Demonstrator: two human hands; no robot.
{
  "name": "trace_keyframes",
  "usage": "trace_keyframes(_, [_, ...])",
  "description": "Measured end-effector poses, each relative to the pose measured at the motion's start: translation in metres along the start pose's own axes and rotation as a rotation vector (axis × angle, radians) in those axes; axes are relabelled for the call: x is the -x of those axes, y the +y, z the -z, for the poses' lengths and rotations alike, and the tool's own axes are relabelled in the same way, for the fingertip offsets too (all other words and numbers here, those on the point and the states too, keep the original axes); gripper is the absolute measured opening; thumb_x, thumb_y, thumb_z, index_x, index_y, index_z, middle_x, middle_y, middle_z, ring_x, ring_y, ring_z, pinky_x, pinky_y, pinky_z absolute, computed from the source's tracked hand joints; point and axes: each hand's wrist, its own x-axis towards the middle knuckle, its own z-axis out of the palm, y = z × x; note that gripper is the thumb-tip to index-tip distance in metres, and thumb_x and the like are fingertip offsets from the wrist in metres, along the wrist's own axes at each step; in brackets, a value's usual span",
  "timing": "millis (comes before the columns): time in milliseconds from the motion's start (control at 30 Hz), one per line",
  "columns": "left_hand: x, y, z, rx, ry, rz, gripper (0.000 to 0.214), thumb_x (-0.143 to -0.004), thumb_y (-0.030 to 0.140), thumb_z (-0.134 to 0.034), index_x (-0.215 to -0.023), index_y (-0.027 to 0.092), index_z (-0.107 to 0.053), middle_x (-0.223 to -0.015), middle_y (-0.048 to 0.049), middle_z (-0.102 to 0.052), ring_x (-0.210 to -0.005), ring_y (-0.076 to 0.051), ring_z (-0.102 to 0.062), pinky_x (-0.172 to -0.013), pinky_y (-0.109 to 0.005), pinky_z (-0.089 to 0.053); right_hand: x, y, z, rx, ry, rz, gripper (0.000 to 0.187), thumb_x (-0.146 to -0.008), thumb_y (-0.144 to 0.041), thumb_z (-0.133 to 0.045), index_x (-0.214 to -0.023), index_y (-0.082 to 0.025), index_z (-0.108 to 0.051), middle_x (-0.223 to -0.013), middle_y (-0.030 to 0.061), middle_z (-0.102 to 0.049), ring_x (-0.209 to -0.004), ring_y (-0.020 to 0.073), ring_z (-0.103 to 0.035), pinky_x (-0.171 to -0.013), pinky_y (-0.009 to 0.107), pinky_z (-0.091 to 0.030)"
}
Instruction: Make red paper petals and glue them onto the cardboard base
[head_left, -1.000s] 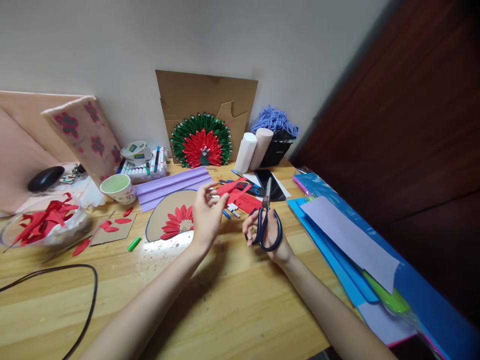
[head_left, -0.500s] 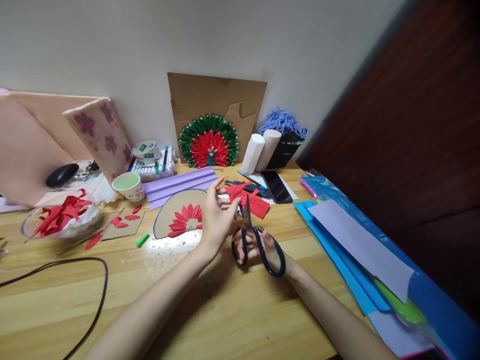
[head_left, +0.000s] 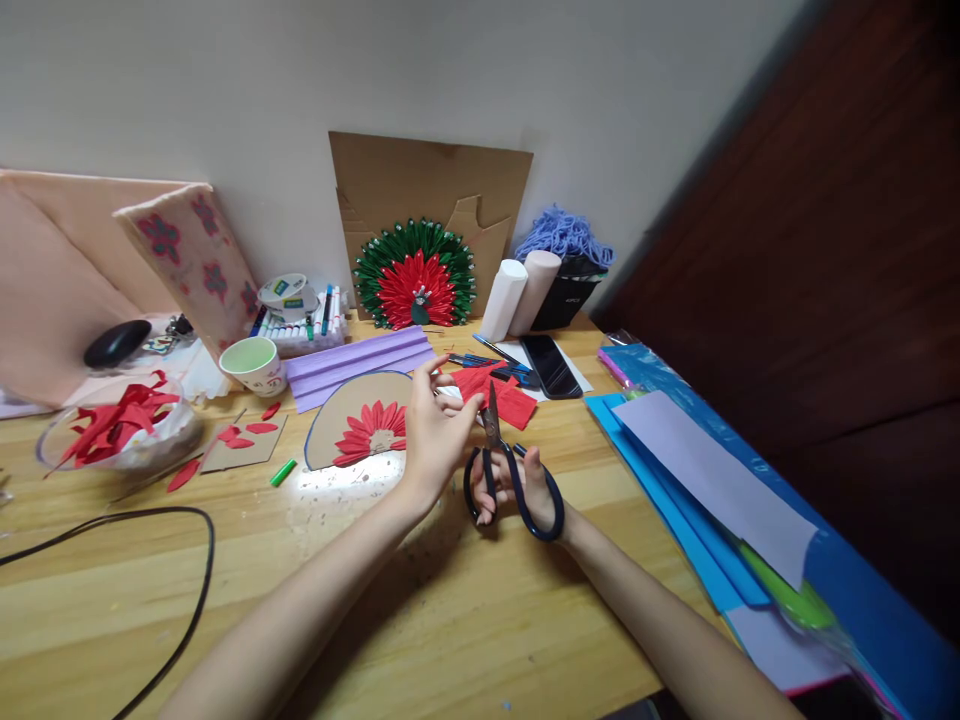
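Observation:
My right hand [head_left: 525, 490] grips dark blue scissors [head_left: 504, 470] through their loops, blades pointing up toward my left hand. My left hand [head_left: 433, 430] is raised beside the blade tip, fingers pinched on a small pale strip of paper [head_left: 450, 394]. Just behind both hands lies crumpled red crepe paper [head_left: 502, 392]. To the left of my left hand rests a half-round cardboard piece [head_left: 352, 420] bearing a red petal flower.
A wooden table [head_left: 450, 620] carries blue, lilac and green sheets [head_left: 712, 480] at right, a phone [head_left: 551, 366], purple crepe [head_left: 360, 362], a cup [head_left: 253, 364], markers, a bowl of red scraps [head_left: 120, 430] and a black cable [head_left: 180, 600]. A green-red fan decoration [head_left: 416, 275] leans on cardboard.
My right hand swung the scissors left and closer to my left hand, blades now tilted toward the held strip. My left hand stayed pinched in about the same place.

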Motion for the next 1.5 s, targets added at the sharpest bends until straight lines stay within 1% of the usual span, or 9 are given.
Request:
trace_keyframes(167, [0.002, 0.000, -0.001, -0.001, 0.007, -0.014, 0.052, -0.070, 0.021, -0.072, -0.116, 0.022, -0.047, -0.097, -0.0021, -0.051, -0.057, -0.005, -0.054, -0.056, -0.019, -0.046, 0.000, 0.002, -0.001, -0.008, 0.018, -0.003, 0.079, -0.053, -0.092, -0.034, -0.073, -0.019, -0.053, -0.050, -0.0022, -0.052, -0.042, 0.0121, -0.052, -0.051, 0.025, -0.045])
trace_keyframes(333, [0.003, 0.001, -0.001, 0.011, 0.017, -0.002, 0.053, -0.069, 0.021, -0.073, -0.115, 0.021, -0.047, -0.097, -0.0019, -0.051, -0.058, -0.004, -0.055, -0.056, -0.019, -0.046, -0.002, 0.005, -0.003, -0.012, 0.094, -0.001, 0.078, -0.047, -0.092, -0.039, -0.071, -0.018, -0.050, -0.045, -0.0047, -0.048, -0.039, 0.0109, -0.050, -0.045, 0.023, -0.043])
trace_keyframes(433, [0.001, 0.002, 0.000, -0.006, 0.013, 0.005, 0.052, -0.071, 0.021, -0.071, -0.115, 0.020, -0.044, -0.096, -0.0016, -0.049, -0.057, -0.004, -0.055, -0.054, -0.018, -0.046, -0.005, 0.011, -0.001, -0.035, 0.065, 0.013, 0.076, -0.045, -0.090, -0.044, -0.071, -0.019, -0.047, -0.043, -0.0063, -0.047, -0.035, 0.0096, -0.047, -0.041, 0.022, -0.042])
trace_keyframes(533, [-0.002, 0.003, 0.001, -0.010, 0.015, 0.012, 0.049, -0.073, 0.018, -0.069, -0.115, 0.019, -0.043, -0.095, -0.0015, -0.050, -0.057, -0.003, -0.055, -0.053, -0.017, -0.046, -0.007, 0.019, 0.003, -0.055, 0.038, 0.029, 0.073, -0.046, -0.088, -0.049, -0.071, -0.019, -0.045, -0.042, -0.0075, -0.046, -0.033, 0.0086, -0.044, -0.037, 0.021, -0.040])
trace_keyframes(733, [-0.005, 0.002, 0.003, -0.006, 0.026, -0.015, 0.043, -0.077, 0.015, -0.063, -0.114, 0.019, -0.043, -0.091, -0.0003, -0.052, -0.057, -0.003, -0.054, -0.053, -0.017, -0.045, -0.008, 0.029, 0.006, -0.046, 0.062, 0.080, 0.068, -0.053, -0.083, -0.054, -0.073, -0.019, -0.046, -0.042, -0.0090, -0.043, -0.033, 0.0062, -0.040, -0.035, 0.018, -0.038])
trace_keyframes(867, [-0.005, 0.000, 0.002, 0.004, 0.017, -0.020, 0.043, -0.077, 0.015, -0.063, -0.114, 0.019, -0.042, -0.092, -0.0005, -0.052, -0.058, -0.004, -0.054, -0.055, -0.017, -0.045, -0.007, 0.028, 0.005, -0.035, 0.068, 0.091, 0.069, -0.053, -0.084, -0.052, -0.074, -0.019, -0.046, -0.043, -0.0091, -0.042, -0.033, 0.0060, -0.040, -0.036, 0.018, -0.037])
trace_keyframes(1033, [-0.003, -0.001, 0.001, 0.014, -0.016, -0.011, 0.043, -0.077, 0.017, -0.063, -0.114, 0.020, -0.041, -0.092, -0.0006, -0.052, -0.058, -0.004, -0.055, -0.051, -0.016, -0.044, -0.006, 0.021, 0.001, -0.023, 0.054, 0.083, 0.078, -0.047, -0.091, -0.043, -0.073, -0.018, -0.046, -0.045, -0.0061, -0.048, -0.037, 0.0085, -0.047, -0.042, 0.022, -0.041])
trace_keyframes(1200, [-0.003, 0.000, 0.001, 0.013, -0.046, -0.005, 0.045, -0.077, 0.014, -0.063, -0.115, 0.020, -0.040, -0.091, 0.0004, -0.051, -0.059, -0.004, -0.055, -0.054, -0.017, -0.045, -0.005, 0.017, 0.002, -0.025, 0.057, 0.059, 0.078, -0.046, -0.090, -0.045, -0.073, -0.018, -0.046, -0.045, -0.0064, -0.048, -0.036, 0.0086, -0.047, -0.042, 0.022, -0.041])
trace_keyframes(1500, [-0.006, 0.000, 0.003, 0.021, -0.042, 0.025, 0.045, -0.077, 0.015, -0.062, -0.116, 0.019, -0.039, -0.092, -0.0007, -0.052, -0.057, -0.005, -0.053, -0.050, -0.018, -0.043, -0.009, 0.024, -0.001, -0.156, 0.114, 0.038, 0.065, -0.048, -0.078, -0.064, -0.068, -0.019, -0.045, -0.041, -0.0099, -0.043, -0.030, 0.0060, -0.040, -0.032, 0.017, -0.039])
